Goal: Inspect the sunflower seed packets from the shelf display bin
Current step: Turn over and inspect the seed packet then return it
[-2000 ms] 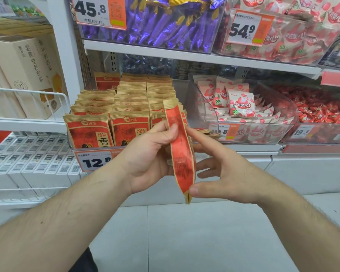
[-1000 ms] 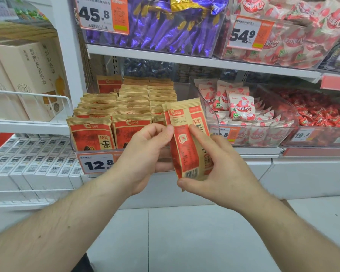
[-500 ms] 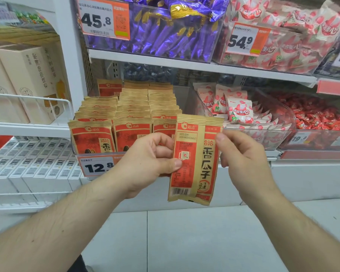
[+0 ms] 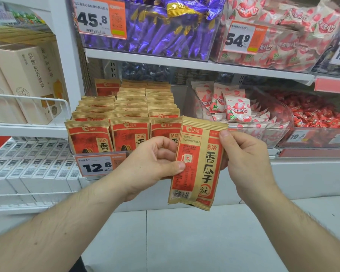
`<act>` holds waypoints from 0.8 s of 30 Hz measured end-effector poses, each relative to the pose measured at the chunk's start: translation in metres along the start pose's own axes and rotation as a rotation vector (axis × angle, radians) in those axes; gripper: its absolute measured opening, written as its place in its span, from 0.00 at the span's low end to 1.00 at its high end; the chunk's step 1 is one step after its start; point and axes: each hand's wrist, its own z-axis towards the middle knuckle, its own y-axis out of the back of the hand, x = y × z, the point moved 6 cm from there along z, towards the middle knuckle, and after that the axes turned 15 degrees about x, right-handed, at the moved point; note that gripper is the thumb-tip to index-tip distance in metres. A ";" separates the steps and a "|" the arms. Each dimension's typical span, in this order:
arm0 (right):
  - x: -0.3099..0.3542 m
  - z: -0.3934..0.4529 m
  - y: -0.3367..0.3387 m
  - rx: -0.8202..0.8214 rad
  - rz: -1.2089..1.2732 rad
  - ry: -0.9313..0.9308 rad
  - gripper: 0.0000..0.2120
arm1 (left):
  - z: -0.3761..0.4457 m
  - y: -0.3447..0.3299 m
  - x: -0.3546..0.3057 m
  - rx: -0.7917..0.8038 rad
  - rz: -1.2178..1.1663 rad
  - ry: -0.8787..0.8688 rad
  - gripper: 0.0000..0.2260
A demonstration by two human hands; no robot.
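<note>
A tan and red sunflower seed packet [image 4: 197, 163] is held upright in front of the shelf, its printed back with date code and barcode facing me. My left hand [image 4: 151, 165] pinches its left edge between thumb and curled fingers. My right hand [image 4: 243, 158] grips its right edge, thumb on the front near the top. Behind them the clear display bin [image 4: 78, 152] holds several rows of the same packets [image 4: 126, 114] standing upright, with a 12.8 price tag [image 4: 95, 166] on its front.
Right of the seed bin stand clear bins of white and red candy packs [image 4: 230, 107] and red wrapped sweets [image 4: 312, 114]. The shelf above carries purple wrapped sweets [image 4: 161, 34]. Cream boxes [image 4: 24, 79] fill a wire rack at the left. Grey floor tiles lie below.
The packet has turned from edge-on to flat, its back now facing me. Both hands shifted to its side edges and raised it slightly nearer the bin.
</note>
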 end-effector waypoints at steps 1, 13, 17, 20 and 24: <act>0.001 0.000 0.000 -0.006 -0.002 0.002 0.15 | 0.000 0.000 0.001 0.010 0.018 0.015 0.13; 0.001 0.003 -0.001 0.091 -0.006 -0.005 0.13 | 0.000 0.004 -0.003 -0.005 0.008 -0.015 0.14; 0.001 0.004 -0.003 0.138 -0.019 0.001 0.10 | 0.002 0.006 -0.002 -0.026 -0.032 -0.055 0.15; 0.000 0.003 -0.006 0.189 -0.021 0.004 0.08 | 0.003 0.011 -0.003 -0.058 -0.082 -0.093 0.17; -0.002 0.003 -0.012 0.272 0.010 0.007 0.06 | 0.003 0.015 -0.004 -0.077 -0.124 -0.111 0.19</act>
